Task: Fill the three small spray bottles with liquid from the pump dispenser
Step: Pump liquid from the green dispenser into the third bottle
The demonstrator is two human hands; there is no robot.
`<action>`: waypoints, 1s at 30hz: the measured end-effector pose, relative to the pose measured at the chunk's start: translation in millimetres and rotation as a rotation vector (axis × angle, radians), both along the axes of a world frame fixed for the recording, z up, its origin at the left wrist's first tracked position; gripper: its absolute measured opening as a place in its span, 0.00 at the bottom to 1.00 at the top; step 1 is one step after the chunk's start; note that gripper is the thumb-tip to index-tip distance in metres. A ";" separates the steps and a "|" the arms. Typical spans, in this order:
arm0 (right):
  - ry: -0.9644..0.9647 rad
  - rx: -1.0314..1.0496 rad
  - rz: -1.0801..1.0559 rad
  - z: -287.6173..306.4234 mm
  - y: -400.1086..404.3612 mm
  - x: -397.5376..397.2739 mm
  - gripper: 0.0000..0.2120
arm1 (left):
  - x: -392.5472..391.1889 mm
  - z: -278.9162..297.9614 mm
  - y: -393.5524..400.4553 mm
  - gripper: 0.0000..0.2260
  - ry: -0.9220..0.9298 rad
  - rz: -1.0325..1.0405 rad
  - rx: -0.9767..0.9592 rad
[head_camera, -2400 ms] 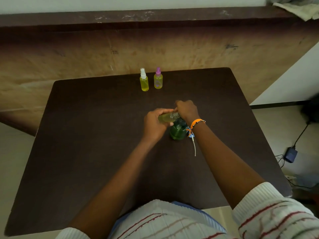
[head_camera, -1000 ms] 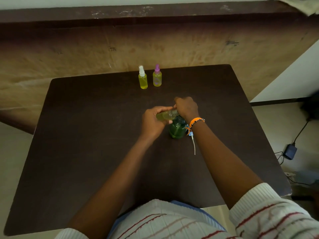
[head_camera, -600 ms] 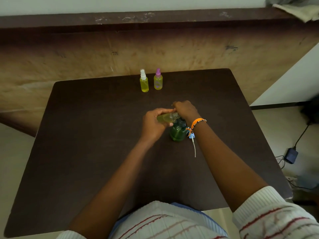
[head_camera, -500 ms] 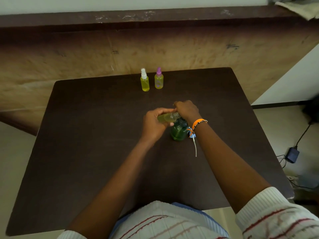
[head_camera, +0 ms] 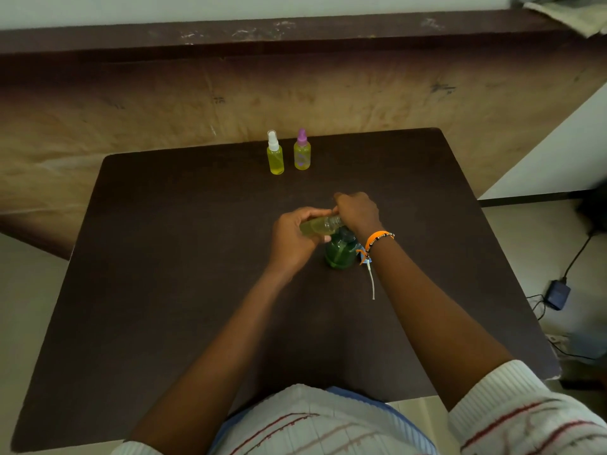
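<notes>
My left hand [head_camera: 292, 238] grips a small uncapped spray bottle [head_camera: 317, 226], tilted on its side with its threaded neck pointing right. The bottle holds yellow-green liquid. Its neck meets the top of the green pump dispenser [head_camera: 340, 252], which stands at the middle of the dark table [head_camera: 164, 290]. My right hand [head_camera: 356, 211] is curled over the dispenser's pump head, which it hides. Two capped small spray bottles stand at the table's far edge, both with yellow liquid: one with a white cap [head_camera: 275, 154], one with a purple cap [head_camera: 302, 151].
A thin white dip tube with a blue spray cap [head_camera: 370, 277] lies on the table just right of the dispenser, under my right wrist. A brown wall rises behind the table. On the floor to the right lie a charger and cables [head_camera: 556, 295].
Both hands stay in the same hold at the dispenser. Only the camera view has shifted slightly.
</notes>
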State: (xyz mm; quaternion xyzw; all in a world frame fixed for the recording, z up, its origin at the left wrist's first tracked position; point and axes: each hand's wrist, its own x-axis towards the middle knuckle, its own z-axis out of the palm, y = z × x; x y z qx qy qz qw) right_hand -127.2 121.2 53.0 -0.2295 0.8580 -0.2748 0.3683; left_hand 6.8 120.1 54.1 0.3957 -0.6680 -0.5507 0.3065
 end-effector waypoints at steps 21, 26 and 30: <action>0.005 -0.032 0.022 -3.9 -1.8 1.3 0.36 | 0.9 -3.7 0.2 0.24 0.007 0.002 0.032; -0.027 0.021 0.066 4.2 -4.4 0.2 0.36 | 0.0 0.8 -0.4 0.24 0.016 -0.001 0.023; -0.043 0.009 0.053 -0.3 -2.0 -1.8 0.32 | 0.6 0.5 0.0 0.23 0.021 0.000 0.028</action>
